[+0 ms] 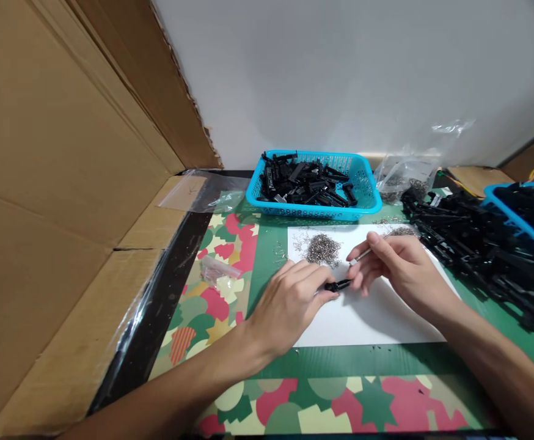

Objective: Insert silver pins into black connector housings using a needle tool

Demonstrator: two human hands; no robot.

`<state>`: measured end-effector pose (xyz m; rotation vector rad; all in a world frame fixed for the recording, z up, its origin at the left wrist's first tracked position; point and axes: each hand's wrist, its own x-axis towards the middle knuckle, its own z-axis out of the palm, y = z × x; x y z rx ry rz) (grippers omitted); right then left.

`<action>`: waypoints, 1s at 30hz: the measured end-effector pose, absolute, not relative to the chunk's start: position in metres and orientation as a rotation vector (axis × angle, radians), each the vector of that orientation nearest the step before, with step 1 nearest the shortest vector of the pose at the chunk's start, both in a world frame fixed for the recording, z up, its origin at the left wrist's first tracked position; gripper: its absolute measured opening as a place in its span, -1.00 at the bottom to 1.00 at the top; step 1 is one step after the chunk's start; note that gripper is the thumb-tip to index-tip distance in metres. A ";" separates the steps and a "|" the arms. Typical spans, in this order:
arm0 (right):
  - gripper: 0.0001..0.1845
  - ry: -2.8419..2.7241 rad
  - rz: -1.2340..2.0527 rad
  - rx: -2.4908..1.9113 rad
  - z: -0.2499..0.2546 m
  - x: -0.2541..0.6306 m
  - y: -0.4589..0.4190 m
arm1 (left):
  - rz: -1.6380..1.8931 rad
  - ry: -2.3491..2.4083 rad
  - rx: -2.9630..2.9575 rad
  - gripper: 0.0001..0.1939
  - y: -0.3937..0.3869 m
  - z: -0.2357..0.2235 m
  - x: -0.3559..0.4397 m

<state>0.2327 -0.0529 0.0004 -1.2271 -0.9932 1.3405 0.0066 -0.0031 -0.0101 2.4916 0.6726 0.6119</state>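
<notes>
My left hand (297, 290) pinches a small black plastic part (338, 285) over a white sheet (377, 324). Part of that piece is hidden by the fingers. Just to its right, my right hand (395, 263) holds a slim silvery tool (359, 258) between thumb and fingers; its exact kind is too small to make out. The right fingertips are close to the black part's end, and I cannot tell whether they touch it. Beyond the hands, a heap of tiny metal pieces (322, 249) lies on the sheet, with loose ones scattered around it.
A blue basket (313, 211) of black parts stands at the back. On the right are a pile of black parts (473, 250) and another blue basket (519, 226). Behind lies a clear bag (402, 174) of metal pieces. Cardboard (56, 183) walls the left side.
</notes>
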 end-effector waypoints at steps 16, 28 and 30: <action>-0.82 -0.847 1.557 -0.968 0.005 0.230 -0.055 | 0.638 0.645 2.520 -0.91 -0.002 -0.012 0.005; -0.90 -1.716 1.022 -1.328 0.008 0.234 -0.069 | 0.721 0.601 2.603 -0.89 -0.001 -0.015 0.005; -0.93 -1.749 0.969 -1.358 0.007 0.231 -0.069 | 0.723 0.619 2.601 -0.86 -0.001 -0.015 0.006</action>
